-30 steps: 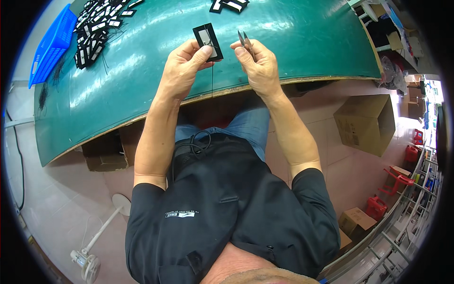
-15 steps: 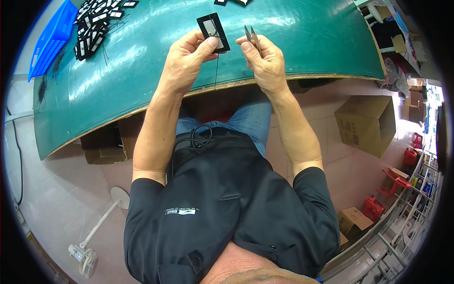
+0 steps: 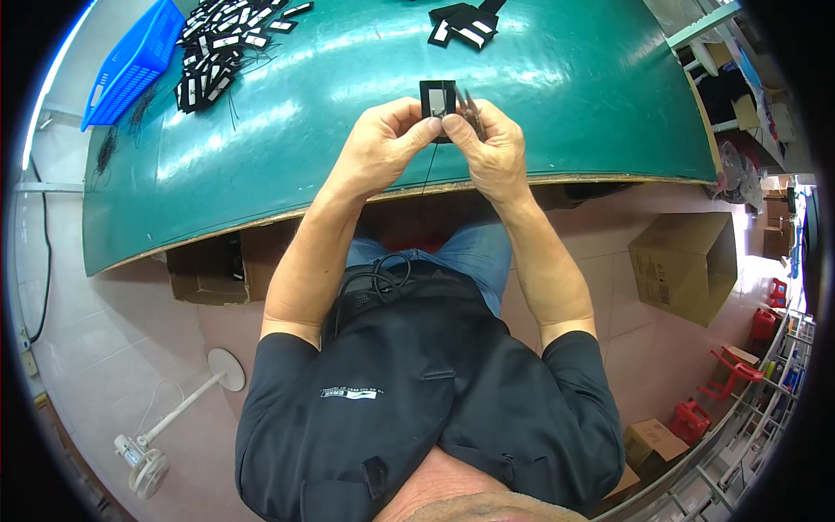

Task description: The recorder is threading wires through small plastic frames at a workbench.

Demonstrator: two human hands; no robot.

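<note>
Pinched between the thumb and fingers of my left hand (image 3: pixel 387 143) is a flat black rectangular piece (image 3: pixel 426 97) with a pale panel on its face, held up over the green table. A thin black cord (image 3: pixel 430 167) hangs below it. My right hand (image 3: pixel 496 150) is closed around a pair of small pointed metal snips (image 3: pixel 470 106), whose blades stick up beside the piece's right edge. The right thumb meets the left thumb at the piece's lower edge. Its lower part and the snips' grip are hidden by the fingers.
The green table (image 3: pixel 296 187) carries a heap of similar black pieces (image 3: pixel 209 78) at far left, beside a blue basket (image 3: pixel 135 70) and loose black threads (image 3: pixel 106 148). More black pieces (image 3: pixel 468 24) lie at the far middle. Cardboard boxes (image 3: pixel 670 265) and a white fan (image 3: pixel 148 465) stand on the floor.
My hands have come together, and my right thumb now reaches the black piece. The snips have moved close beside it. The whole view has shifted slightly.
</note>
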